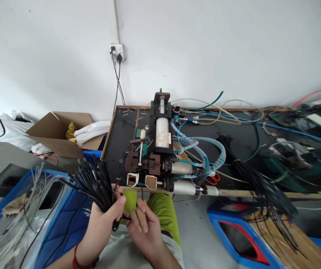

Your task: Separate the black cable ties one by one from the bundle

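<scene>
My left hand [104, 216] is wrapped round a thick bundle of black cables [94, 183], whose cut ends fan out to the upper left. Close beside it, my right hand [145, 222] pinches a single thin black cable [142, 192] with thumb and fingers. That cable runs up toward the front of a pneumatic machine [142, 162], between two brown padded jaws [151, 182]. Whether its tip is gripped in the machine I cannot tell. Part of the cable's lower length is hidden by my fingers.
Blue air hoses [202, 149] loop right of the machine. More black cables [250, 179] hang over the edge of the dark bench [118, 127]. A blue crate [65, 220] with white wires stands at left, a cardboard box [53, 134] behind it. Another blue crate [219, 231] is at right.
</scene>
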The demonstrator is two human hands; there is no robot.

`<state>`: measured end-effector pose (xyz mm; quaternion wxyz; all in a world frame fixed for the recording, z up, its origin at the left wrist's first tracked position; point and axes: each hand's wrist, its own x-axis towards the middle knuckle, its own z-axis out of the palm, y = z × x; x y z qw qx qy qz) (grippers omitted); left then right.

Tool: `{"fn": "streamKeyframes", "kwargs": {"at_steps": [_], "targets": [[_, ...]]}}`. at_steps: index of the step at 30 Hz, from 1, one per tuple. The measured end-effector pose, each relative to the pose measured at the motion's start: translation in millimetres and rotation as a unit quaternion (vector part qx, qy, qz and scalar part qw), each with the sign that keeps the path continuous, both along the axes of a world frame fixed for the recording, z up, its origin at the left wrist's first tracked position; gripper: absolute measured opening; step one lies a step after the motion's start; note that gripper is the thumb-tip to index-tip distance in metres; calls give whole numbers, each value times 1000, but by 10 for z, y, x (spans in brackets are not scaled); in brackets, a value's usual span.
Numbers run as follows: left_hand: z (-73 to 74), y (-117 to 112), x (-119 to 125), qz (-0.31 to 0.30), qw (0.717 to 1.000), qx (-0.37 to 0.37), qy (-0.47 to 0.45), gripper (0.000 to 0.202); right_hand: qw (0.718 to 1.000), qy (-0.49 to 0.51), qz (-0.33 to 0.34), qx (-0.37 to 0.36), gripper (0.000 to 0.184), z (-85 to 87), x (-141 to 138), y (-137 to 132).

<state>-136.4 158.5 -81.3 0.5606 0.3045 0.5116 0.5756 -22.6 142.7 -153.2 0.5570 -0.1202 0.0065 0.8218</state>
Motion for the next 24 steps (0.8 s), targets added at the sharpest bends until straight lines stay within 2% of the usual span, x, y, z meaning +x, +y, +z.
{"fn": "streamKeyframes", "kwargs": {"at_steps": [6,24], "targets": [[-30,1,-11,1,1000,3,5,30,1000,-24,0,6,30,-20,-1,-11],[-34,-9,-12,14,1000,-6,-2,34,1000,1,13,14,28,-42,6,9]]}}
